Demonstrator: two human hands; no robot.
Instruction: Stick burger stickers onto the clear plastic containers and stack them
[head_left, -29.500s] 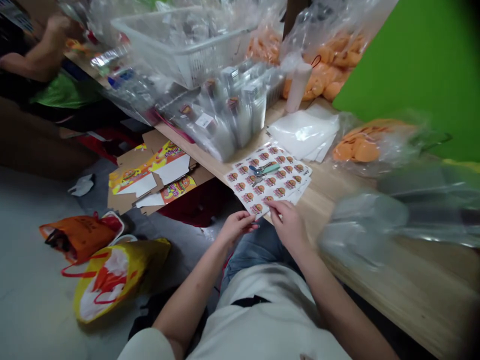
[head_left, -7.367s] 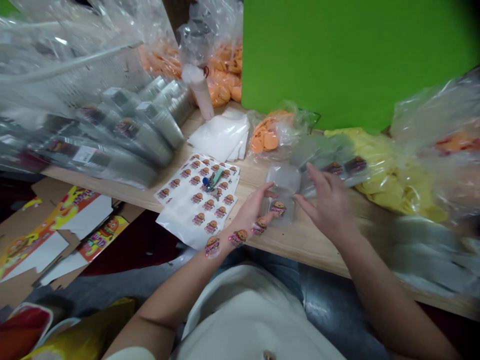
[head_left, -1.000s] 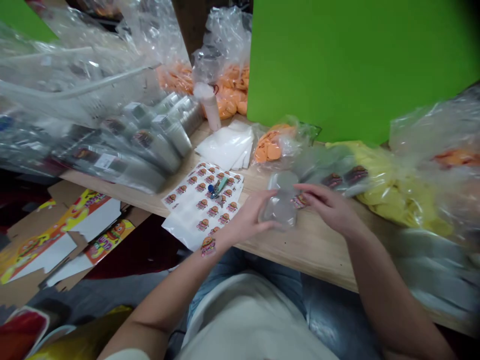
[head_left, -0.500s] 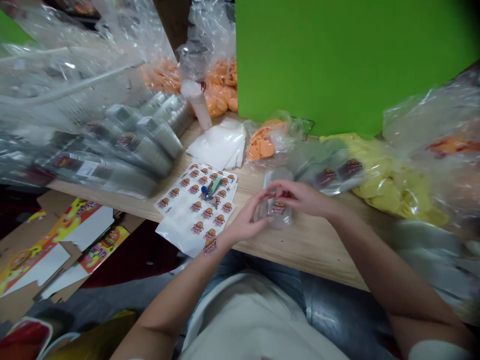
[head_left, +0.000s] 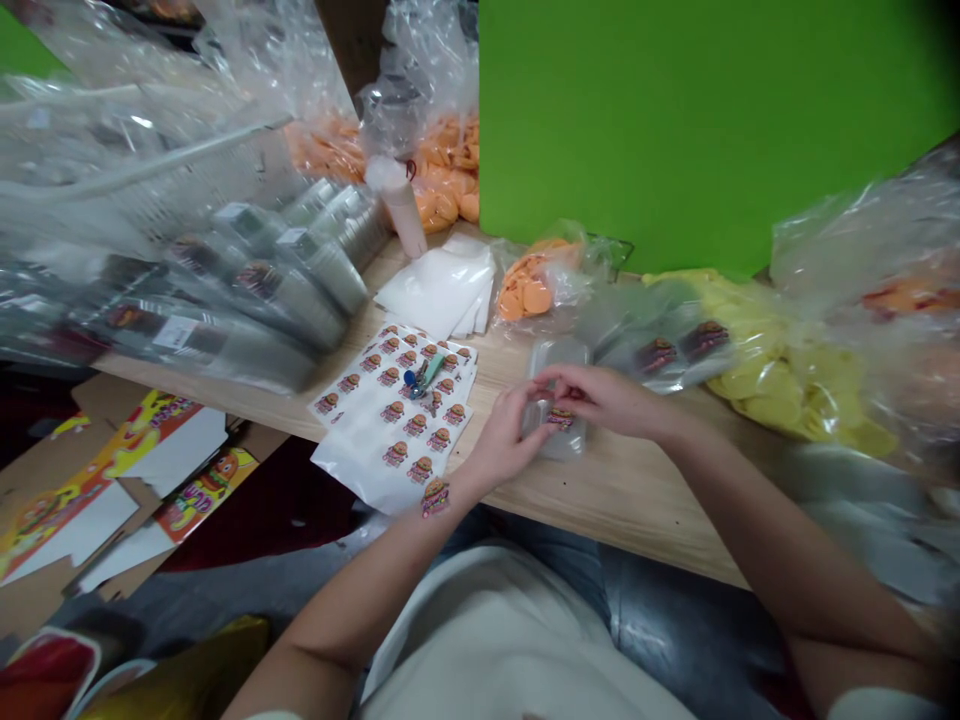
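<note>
A clear plastic container (head_left: 571,442) with a burger sticker (head_left: 559,418) lies on the table in front of me. My left hand (head_left: 511,436) curves round its left side, the thumb reaching toward the sticker. Over the container, my right hand (head_left: 600,396) has its fingers bent and drawn together, the tips close to my left fingertips. Whatever sits between those right fingers is too small or hidden to make out. Another burger sticker (head_left: 435,497) clings to my left wrist. Left of my hands is a sheet of burger stickers (head_left: 394,412), with a small keyring (head_left: 424,376) on top.
Filled clear packages (head_left: 292,270) are stacked at left beside a white basket (head_left: 172,165). White sheets (head_left: 439,285), a bag of orange discs (head_left: 529,285) and a yellow bag (head_left: 787,370) lie behind. A green panel (head_left: 675,130) stands at the back. Printed cartons (head_left: 176,460) lie lower left.
My left wrist has shifted slightly right, carrying its sticker along, and the left thumb has moved up over the container. The right hand is nearly unchanged.
</note>
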